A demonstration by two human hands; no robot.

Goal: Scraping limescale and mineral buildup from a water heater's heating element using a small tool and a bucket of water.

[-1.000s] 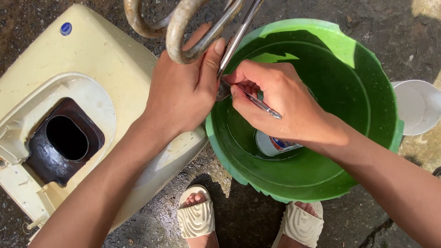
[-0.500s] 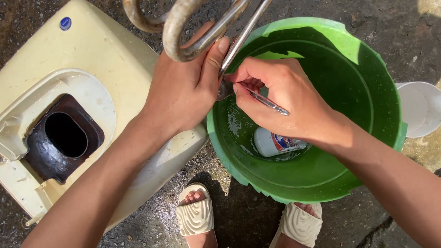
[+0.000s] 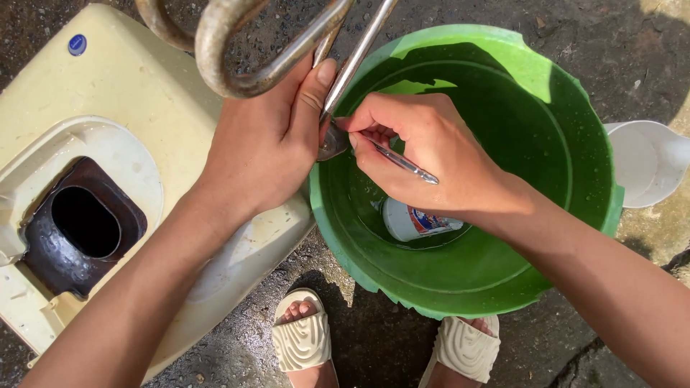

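Left hand clenched around rusty looped heating element, above green bucket rim. Right hand, just beside, pinches thin metal tool against element base. Cream appliance casing beneath left hand.

a cream plastic appliance housing lies on the left, with a small blue round sticker near its top corner and a dark, rusty-looking round opening set in a recessed panel. a white plastic scoop sits at the right edge, just beside the outer wall of the green tub. below, two feet in cream ribbed slide sandals stand on the wet, gritty concrete ground, part in sun and part in shade.
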